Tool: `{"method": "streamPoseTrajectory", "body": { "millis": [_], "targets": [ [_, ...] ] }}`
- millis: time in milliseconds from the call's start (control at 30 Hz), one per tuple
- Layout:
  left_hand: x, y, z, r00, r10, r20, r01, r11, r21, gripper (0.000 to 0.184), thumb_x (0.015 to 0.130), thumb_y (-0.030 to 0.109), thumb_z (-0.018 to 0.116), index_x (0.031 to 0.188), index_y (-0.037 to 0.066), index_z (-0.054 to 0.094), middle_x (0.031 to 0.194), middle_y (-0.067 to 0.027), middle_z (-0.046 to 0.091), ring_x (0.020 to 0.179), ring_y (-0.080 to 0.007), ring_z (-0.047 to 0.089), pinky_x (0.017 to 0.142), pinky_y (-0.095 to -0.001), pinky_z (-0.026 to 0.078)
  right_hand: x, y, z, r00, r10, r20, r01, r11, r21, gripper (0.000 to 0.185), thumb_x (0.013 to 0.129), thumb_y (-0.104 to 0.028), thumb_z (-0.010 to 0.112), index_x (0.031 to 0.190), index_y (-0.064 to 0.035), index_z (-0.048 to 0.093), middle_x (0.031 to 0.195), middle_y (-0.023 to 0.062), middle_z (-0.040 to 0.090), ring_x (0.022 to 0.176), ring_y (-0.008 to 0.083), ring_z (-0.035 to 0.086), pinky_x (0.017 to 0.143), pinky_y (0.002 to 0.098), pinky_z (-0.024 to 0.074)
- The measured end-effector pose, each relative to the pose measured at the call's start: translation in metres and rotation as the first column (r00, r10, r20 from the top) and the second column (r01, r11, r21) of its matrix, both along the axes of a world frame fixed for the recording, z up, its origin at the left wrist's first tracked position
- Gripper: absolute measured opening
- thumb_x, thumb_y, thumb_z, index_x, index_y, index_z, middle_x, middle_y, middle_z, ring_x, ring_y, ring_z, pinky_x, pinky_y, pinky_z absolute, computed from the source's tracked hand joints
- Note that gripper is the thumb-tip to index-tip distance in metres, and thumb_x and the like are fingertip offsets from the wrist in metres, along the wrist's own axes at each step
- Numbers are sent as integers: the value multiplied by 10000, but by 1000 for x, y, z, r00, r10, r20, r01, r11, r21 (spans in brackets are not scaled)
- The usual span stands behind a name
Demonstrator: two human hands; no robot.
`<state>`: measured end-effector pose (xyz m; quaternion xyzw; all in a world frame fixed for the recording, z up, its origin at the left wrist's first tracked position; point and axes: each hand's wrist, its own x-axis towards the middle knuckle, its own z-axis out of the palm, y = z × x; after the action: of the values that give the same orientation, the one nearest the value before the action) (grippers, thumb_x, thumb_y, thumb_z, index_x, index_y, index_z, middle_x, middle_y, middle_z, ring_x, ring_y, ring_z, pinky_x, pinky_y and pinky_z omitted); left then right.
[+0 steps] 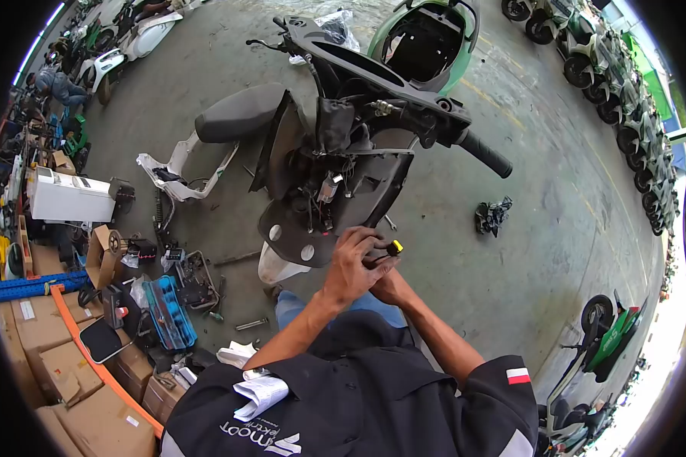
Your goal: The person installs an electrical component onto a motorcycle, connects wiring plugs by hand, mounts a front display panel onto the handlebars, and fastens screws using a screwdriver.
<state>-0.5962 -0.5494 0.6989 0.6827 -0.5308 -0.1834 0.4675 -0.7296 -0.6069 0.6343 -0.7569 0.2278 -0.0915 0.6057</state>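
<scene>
Near the middle, just in front of a scooter (385,183) with its front parts off, two bare hands come together. The left hand (351,263) has its fingers bent in close. The right hand (389,285) is tucked partly behind it, so I cannot tell how far its fingers are closed. A small yellow and black piece (395,247) pokes out at the fingertips, on the right side; I cannot tell which hand has hold of it. Past the hands, wires and inside parts of the scooter show. Its black handlebar grip (486,154) points right, and a dark seat (240,114) is on the left. A black lump of parts (494,216) lies on the floor to the right. Near and left, a blue tray (154,298) sits by cardboard boxes (103,419).
</scene>
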Motion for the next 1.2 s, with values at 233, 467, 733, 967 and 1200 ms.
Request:
{"method": "streamPoseTrajectory", "body": {
  "millis": [233, 467, 733, 967, 1200],
  "targets": [
    [7, -65, -79, 831, 384, -403, -227, 895, 384, 480, 889, 278, 733, 1261, -4, 621, 1003, -179, 705, 941, -345, 685, 858, -403, 538, -1, -186, -60, 694, -713, 100, 532, 601, 596, 261, 957, -27, 606, 1190, 92, 615, 1018, 168, 690, 917, 255, 702, 865, 362, 611],
    [27, -98, -125, 737, 675, -37, -598, 676, 431, 341, 850, 335, 696, 950, 13, 749, 914, -246, 717, 909, -406, 697, 820, -452, 561, 90, -283, -99, 984, -141, -112, 180, 750, 636, 229, 886, -142, 673, 1088, -46, 721, 963, 53, 705, 803, 155, 646, 727, 308, 521],
    [26, -104, -121, 599, 790, -134, -641, 572, 511, 441, 774, 392, 785, 888, -32, 745, 868, -289, 701, 871, -423, 697, 785, -457, 570, 106, -313, -162, 949, 289, -126, -106, 668, 737, 273, 881, -137, 669, 1141, -54, 656, 1046, 65, 674, 887, 199, 650, 826, 383, 559],
    [22, -105, -145, 579, 765, -282, -634, 639, 435, 423, 780, 396, 788, 846, -19, 747, 844, -263, 706, 824, -407, 698, 735, -452, 571, 100, -311, -180, 974, 39, -221, 172, 505, 846, 319, 886, -155, 677, 1181, -45, 625, 1095, 73, 650, 960, 200, 639, 887, 378, 540],
    [24, -111, -125, 633, 740, -229, -623, 662, 418, 424, 805, 431, 770, 857, 11, 755, 836, -200, 728, 802, -376, 705, 753, -414, 571, 117, -289, -174, 975, 157, -158, 47, 548, 835, 368, 908, -194, 656, 1233, -31, 597, 1160, 86, 635, 1018, 210, 631, 929, 380, 525]
  ]
}}
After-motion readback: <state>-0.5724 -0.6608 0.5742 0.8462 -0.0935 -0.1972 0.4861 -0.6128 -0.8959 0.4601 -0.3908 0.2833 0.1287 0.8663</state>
